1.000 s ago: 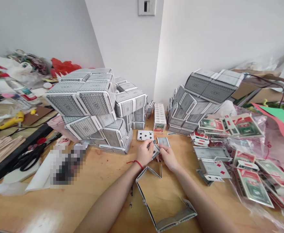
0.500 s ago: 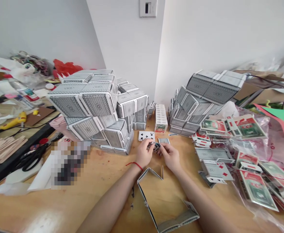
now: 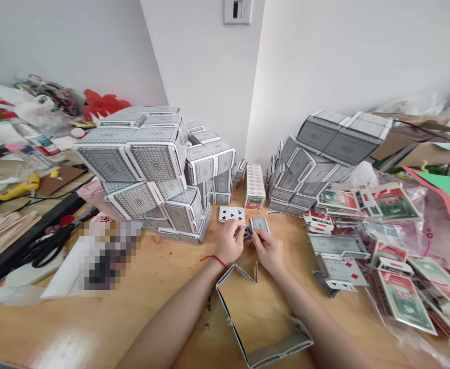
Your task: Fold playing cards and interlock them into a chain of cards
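Observation:
My left hand (image 3: pixel 230 245) and my right hand (image 3: pixel 270 249) meet over the table, fingers closed in a pinch. Between their fingertips is a small, bent playing card (image 3: pixel 248 231) with dark markings, mostly covered by the fingers. Just beyond my left hand lies a five of spades (image 3: pixel 231 213), face up. A grey-backed card (image 3: pixel 261 224) rests face down past my right fingers. Between my forearms stands an open, angular frame of folded cards (image 3: pixel 281 351). A red string bracelet (image 3: pixel 214 258) circles my left wrist.
Stacked card-built blocks rise at left (image 3: pixel 151 159) and right (image 3: pixel 336 141). A white card box (image 3: pixel 254 187) stands between them. Several red-green card packs (image 3: pixel 405 297) and loose folded cards (image 3: pixel 340 264) lie right. Scissors (image 3: pixel 52 251) and a yellow glue gun (image 3: pixel 23 187) are left.
Both hands stay at nearly the same spot, with fingers shifted slightly on the card. More of the face-down card now shows. The surrounding things have not moved.

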`<control>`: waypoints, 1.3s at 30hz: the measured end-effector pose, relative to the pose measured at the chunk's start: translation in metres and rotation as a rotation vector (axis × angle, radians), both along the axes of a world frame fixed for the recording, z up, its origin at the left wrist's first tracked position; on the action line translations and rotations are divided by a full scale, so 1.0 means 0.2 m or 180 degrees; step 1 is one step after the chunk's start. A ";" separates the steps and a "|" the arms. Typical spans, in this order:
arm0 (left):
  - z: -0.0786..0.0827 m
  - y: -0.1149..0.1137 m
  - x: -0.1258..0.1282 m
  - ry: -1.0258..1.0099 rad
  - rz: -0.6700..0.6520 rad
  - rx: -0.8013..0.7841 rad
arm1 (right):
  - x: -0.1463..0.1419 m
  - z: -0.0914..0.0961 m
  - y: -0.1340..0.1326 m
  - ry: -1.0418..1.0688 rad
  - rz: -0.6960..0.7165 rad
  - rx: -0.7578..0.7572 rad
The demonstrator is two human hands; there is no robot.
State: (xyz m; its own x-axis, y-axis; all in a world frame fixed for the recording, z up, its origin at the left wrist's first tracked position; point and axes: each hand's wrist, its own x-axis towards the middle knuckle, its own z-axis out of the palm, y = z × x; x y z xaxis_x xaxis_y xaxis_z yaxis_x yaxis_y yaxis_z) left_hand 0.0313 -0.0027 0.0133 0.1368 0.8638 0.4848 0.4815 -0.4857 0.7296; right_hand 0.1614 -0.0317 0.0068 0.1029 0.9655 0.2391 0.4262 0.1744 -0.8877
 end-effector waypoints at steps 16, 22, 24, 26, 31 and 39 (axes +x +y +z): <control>-0.05 0.04 0.02 -0.1390 -0.0110 -0.1217 | 0.04 -0.04 0.08 0.1689 -0.0021 -0.0413; -0.08 0.07 -0.02 -0.1173 -0.0017 -0.1291 | 0.02 -0.03 0.08 0.1272 0.0045 -0.0178; -0.08 0.08 -0.03 -0.1069 -0.0064 -0.1262 | 0.02 -0.03 0.07 0.1200 0.0069 -0.0055; -0.08 0.07 -0.03 -0.0975 -0.0112 -0.1231 | 0.03 -0.03 0.07 0.1173 -0.0019 -0.0068; -0.06 0.06 -0.02 -0.1172 0.0227 -0.0993 | 0.02 -0.03 0.06 0.1345 0.0104 -0.0536; -0.04 0.06 -0.04 -0.0857 0.0169 -0.0756 | -0.03 0.00 0.02 0.1305 0.0634 -0.1054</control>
